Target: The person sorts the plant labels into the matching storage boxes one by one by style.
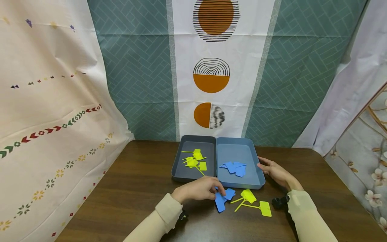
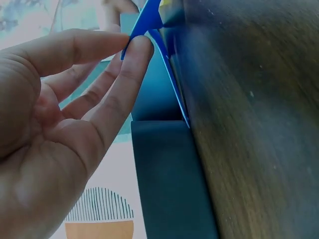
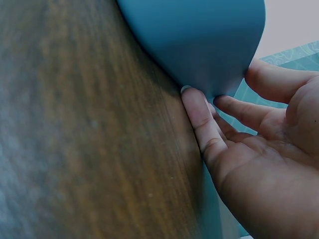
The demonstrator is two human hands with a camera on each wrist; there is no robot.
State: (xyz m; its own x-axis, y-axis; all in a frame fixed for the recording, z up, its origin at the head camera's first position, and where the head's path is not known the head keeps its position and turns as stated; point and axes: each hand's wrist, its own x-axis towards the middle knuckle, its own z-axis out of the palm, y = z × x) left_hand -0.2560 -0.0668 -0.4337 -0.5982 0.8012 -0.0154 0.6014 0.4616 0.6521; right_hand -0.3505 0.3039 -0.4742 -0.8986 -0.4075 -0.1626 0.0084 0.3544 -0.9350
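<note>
Pinching a blue tag (image 2: 145, 19) with the left hand (image 1: 199, 189), low over the bench (image 1: 136, 188), just in front of the blue tray (image 1: 235, 148). Touching the tray's side with the right hand (image 1: 276, 172), with spread fingers (image 3: 199, 107) and no grip. Might slip from so thin a pinch. Might drag up the other blue tags (image 1: 220, 204), with them so close. Might shove the tray with too hard a push.

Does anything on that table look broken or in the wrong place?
Nothing stands out. Yellow tags lie in the dark gray tray and blue tags in the blue tray. The loose yellow tags and loose blue tags on the table lie at different angles, but I see no damage.
</note>
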